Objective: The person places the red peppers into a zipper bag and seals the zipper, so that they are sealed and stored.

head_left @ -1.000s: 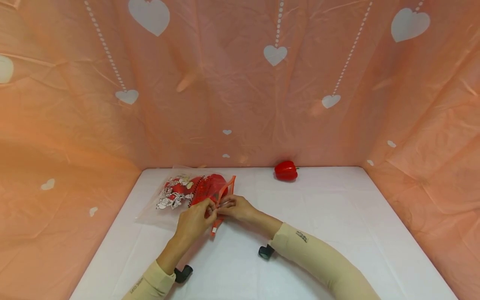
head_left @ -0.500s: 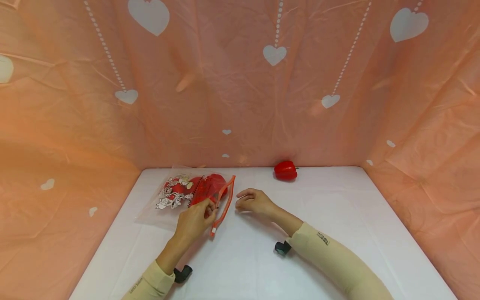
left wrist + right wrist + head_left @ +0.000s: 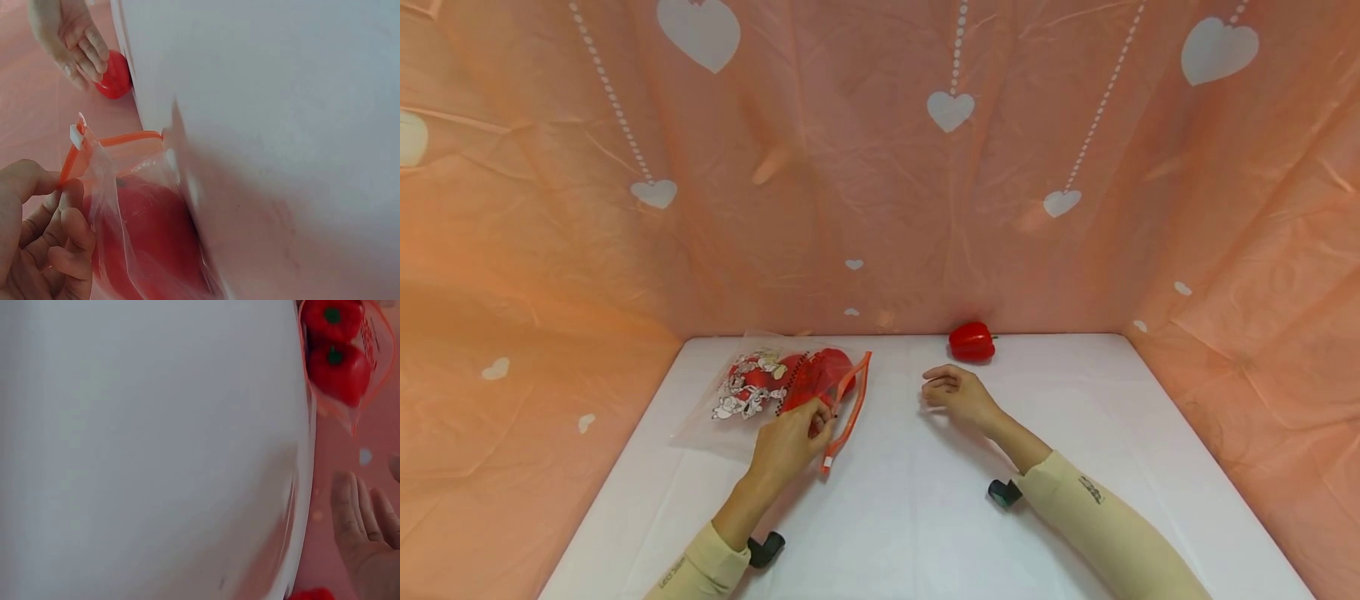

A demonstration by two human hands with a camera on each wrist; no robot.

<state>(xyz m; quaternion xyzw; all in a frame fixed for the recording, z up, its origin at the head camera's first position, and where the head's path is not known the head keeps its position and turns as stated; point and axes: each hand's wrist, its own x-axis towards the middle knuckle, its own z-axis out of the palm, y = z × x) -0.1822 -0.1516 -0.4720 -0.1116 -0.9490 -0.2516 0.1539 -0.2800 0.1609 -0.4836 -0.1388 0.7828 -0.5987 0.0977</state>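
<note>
Pinching the orange zip strip of the plastic bag point(image 3: 775, 387) at its open mouth, the left hand point(image 3: 790, 442) has its fingers curled in and its thumb pressed against them, as the left wrist view shows close up point(image 3: 44, 237). The bag lies on the white table point(image 3: 925, 517) at about ten o'clock from the table's middle, and two red peppers point(image 3: 334, 344) already sit inside it, one beside the other. A third red pepper point(image 3: 972, 342) lies loose at about twelve o'clock, against the pink backdrop point(image 3: 880, 167) at the table's far edge. The right hand point(image 3: 958, 393) hovers between the bag and that loose pepper, nearer the pepper, at about one o'clock; it holds nothing and its fingers hang loosely curled. By the look of it, the packing is mostly done: two peppers are in, the mouth gapes unsealed, and what remains is bagging the last pepper and running the zip shut.
</note>
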